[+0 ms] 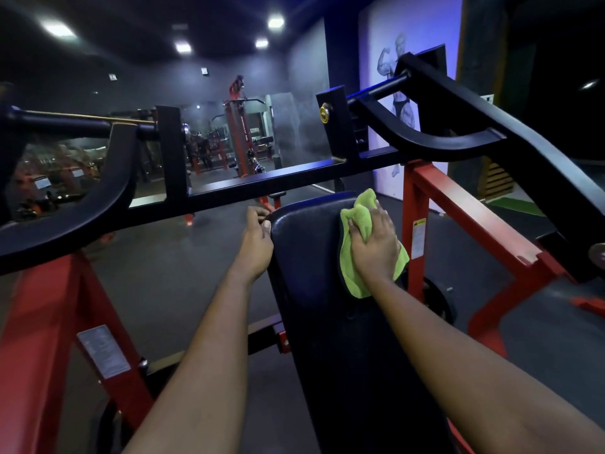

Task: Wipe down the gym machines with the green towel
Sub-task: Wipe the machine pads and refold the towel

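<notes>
A black padded backrest of a red and black press machine runs up the middle of the view. My right hand presses a bunched green towel against the pad's upper right side, fingers closed over the cloth. My left hand grips the pad's upper left edge, thumb on the front face. Part of the towel hangs below my right palm.
A black crossbar crosses just beyond the pad, with curved black lever arms on both sides. Red frame legs flank the pad. More machines stand in the dim room behind, and a wall poster is at the right.
</notes>
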The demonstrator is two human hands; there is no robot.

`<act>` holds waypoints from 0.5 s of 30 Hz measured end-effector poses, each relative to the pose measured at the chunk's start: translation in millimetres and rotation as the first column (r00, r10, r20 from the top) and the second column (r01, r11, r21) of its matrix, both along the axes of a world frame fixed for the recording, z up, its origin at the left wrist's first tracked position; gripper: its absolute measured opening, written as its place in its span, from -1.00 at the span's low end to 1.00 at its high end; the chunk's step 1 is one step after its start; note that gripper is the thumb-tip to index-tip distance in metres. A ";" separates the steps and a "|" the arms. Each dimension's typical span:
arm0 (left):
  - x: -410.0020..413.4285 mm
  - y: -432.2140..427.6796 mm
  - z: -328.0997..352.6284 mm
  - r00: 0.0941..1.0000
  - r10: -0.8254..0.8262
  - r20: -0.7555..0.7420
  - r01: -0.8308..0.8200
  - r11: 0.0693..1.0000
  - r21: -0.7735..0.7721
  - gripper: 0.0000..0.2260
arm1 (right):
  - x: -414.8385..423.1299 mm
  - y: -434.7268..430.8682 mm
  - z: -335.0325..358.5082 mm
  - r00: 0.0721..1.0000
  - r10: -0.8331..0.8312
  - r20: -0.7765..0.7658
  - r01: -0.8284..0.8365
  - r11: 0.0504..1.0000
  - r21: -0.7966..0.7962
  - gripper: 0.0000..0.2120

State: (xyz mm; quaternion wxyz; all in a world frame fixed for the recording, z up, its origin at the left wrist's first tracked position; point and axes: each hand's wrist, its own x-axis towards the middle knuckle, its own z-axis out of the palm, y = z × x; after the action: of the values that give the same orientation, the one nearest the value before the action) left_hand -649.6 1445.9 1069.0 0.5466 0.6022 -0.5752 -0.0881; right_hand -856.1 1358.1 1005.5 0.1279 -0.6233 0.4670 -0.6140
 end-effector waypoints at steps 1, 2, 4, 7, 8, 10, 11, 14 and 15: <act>1.0 -0.6 -0.5 1.000 -0.012 0.014 0.012 1.000 -0.008 -0.86 | -3.6 3.6 -10.6 1.000 -0.003 0.016 0.003 1.000 0.006 -0.56; 3.2 -2.7 -1.9 0.999 -0.028 0.025 0.028 1.000 -0.011 -0.81 | -7.5 8.9 -21.6 0.999 -0.011 0.038 0.011 1.000 0.012 -0.56; 7.6 -5.6 -6.4 0.998 -0.044 0.046 0.044 0.999 -0.005 -0.71 | -15.6 24.5 -46.9 0.997 -0.043 0.068 0.041 0.999 0.032 -0.58; 8.5 -7.7 -9.4 0.999 -0.036 0.038 0.035 0.999 0.007 -0.66 | -25.6 47.8 -82.8 0.995 -0.076 0.064 0.073 0.996 0.056 -0.57; 7.0 -6.4 -9.1 0.999 -0.033 0.036 0.032 0.999 0.008 -0.65 | -26.6 51.8 -89.1 0.994 -0.081 0.071 0.077 0.995 0.060 -0.56; 5.5 -4.7 -6.7 0.999 -0.032 0.042 0.031 0.999 0.015 -0.64 | -24.2 50.5 -81.0 0.988 -0.083 0.127 0.074 0.994 0.074 -0.58; 6.2 -4.5 -6.1 0.998 -0.037 0.054 0.037 0.999 0.014 -0.63 | -20.1 45.6 -68.4 0.984 -0.090 0.152 0.078 0.994 0.082 -0.59; 10.3 -6.0 -6.1 0.996 -0.051 0.073 0.050 0.998 0.023 -0.63 | -2.9 19.4 -9.3 0.988 -0.061 0.143 0.053 0.997 0.056 -0.56; 11.0 -6.8 -6.5 0.995 -0.059 0.077 0.057 0.998 0.027 -0.63 | 3.1 8.0 13.4 0.994 -0.031 0.109 0.026 0.999 0.041 -0.54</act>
State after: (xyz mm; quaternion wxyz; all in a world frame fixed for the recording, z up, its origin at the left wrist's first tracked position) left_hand -638.6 1439.1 1062.5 0.5134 0.5948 -0.6123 -0.0875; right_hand -853.1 1366.1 1018.9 0.1569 -0.5793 0.4801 -0.6398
